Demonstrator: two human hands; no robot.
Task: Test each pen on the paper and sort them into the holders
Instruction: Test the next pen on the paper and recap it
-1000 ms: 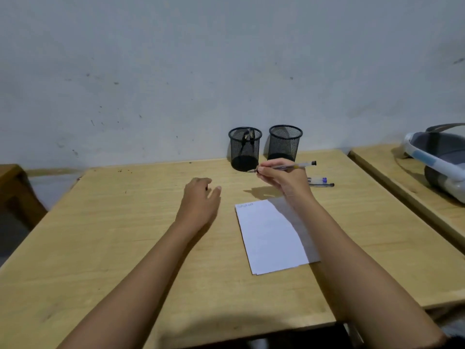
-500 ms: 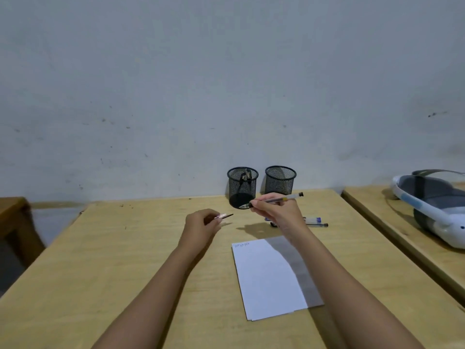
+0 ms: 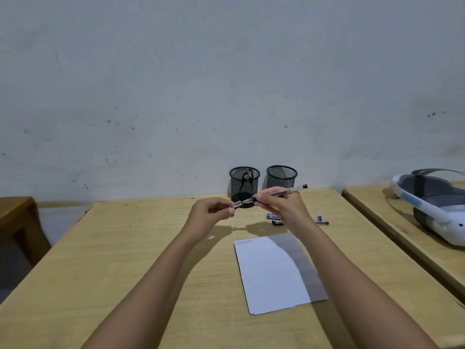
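My right hand (image 3: pixel 284 207) holds a clear pen (image 3: pixel 281 192) level above the table, its tip pointing left. My left hand (image 3: pixel 211 214) pinches the pen's clear cap (image 3: pixel 237 204) right at that tip. The white paper (image 3: pixel 271 273) lies on the table below, with scribbles at its top left corner. Two black mesh holders stand at the back by the wall: the left holder (image 3: pixel 244 183) has pens in it, while the right holder (image 3: pixel 281 176) shows none. Two more pens (image 3: pixel 318 220) lie on the table behind my right hand, partly hidden.
The wooden table (image 3: pixel 125 260) runs to the wall. A second table (image 3: pixel 402 235) to the right carries a white and grey headset (image 3: pixel 432 205). A dark wooden piece of furniture (image 3: pixel 17 217) stands at the left.
My left hand rose from the table with the cap and came right to meet the pen tip. The camera tilted up, so the table sits lower in view.
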